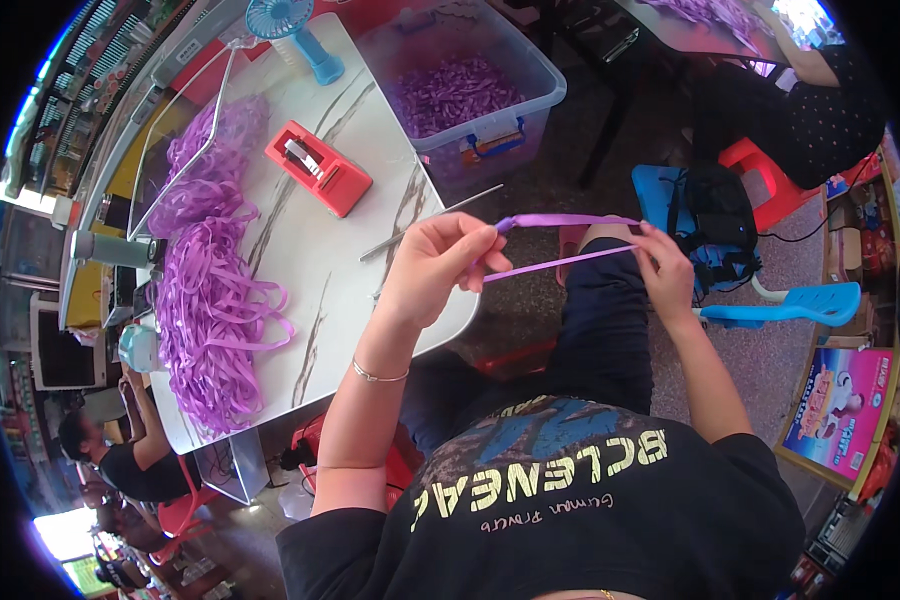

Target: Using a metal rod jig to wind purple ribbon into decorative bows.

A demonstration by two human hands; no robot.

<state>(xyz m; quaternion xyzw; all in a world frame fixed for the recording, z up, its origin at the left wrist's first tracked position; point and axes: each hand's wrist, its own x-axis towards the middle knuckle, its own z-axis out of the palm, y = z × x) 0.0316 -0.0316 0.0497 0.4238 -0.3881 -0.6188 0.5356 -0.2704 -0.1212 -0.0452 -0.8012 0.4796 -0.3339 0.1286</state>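
Observation:
A purple ribbon loop (570,219) is stretched between my hands above my lap, its two strands running nearly side by side. At its left end a darker purple piece (505,225) shows by the thumb and fingertips of my left hand (440,262), which is closed on the ribbon. My right hand (667,272) pinches the loop's other end between thumb and fingers. Left of me, a large heap of purple ribbons (210,330) lies along the table (355,290). A thin metal rod (400,235) juts past the table's edge near my left hand.
On the table stand a red tape dispenser (318,170) and a blue fan (315,55). A clear plastic bin (530,110) of purple pieces sits beyond it. Blue (810,303) and red stools (770,190) are at the right. Other people sit at far right and lower left.

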